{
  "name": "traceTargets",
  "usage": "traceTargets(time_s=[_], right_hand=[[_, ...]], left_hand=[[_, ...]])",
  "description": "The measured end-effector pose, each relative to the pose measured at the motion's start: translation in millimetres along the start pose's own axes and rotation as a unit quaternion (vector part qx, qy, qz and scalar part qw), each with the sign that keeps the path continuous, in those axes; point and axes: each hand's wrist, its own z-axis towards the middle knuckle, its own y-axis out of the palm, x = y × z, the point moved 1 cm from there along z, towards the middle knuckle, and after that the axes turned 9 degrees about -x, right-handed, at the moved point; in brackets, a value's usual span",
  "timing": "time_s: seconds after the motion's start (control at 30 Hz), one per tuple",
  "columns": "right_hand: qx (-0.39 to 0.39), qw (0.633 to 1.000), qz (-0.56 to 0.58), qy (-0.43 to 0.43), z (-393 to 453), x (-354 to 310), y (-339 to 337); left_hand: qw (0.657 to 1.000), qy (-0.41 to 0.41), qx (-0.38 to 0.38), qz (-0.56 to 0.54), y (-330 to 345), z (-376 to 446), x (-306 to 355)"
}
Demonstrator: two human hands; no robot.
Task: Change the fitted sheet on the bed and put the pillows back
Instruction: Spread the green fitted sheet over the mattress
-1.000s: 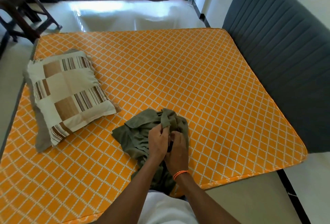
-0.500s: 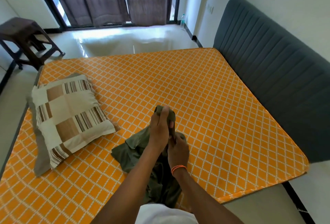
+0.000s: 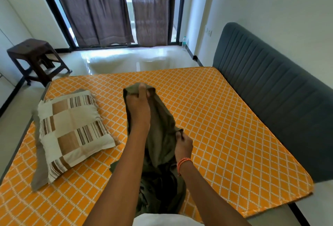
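Observation:
An olive-green sheet hangs bunched between my hands above the bed. My left hand grips its upper edge, raised over the middle of the mattress. Lower and nearer me, my right hand, with an orange thread at the wrist, pinches the cloth's side. The rest of the sheet trails down to the near edge of the bed. The mattress shows an orange cover with a white diamond pattern. One pillow in a beige, brown and striped case lies on the left side of the mattress.
A dark grey padded headboard runs along the bed's right side. A dark wooden stool stands on the shiny floor at the far left. Brown curtains cover the window behind. A small bottle stands by the far wall.
My left hand has lifted the sheet's edge up off the mattress, drawing the bundle taller. My right hand stayed lower on the cloth. The view has tilted upward.

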Motion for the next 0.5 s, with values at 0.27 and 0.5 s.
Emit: traceTargets(time_s=[0.27,0.5], right_hand=[[-0.092,0.947,-0.014,-0.306,17,-182,-48],[-0.259,0.866,-0.062,-0.423,11,-281,-66]], left_hand=[[0.990,0.018,0.140,0.021,-33,-5,13],[0.983,0.149,-0.091,0.055,-5,-8,38]])
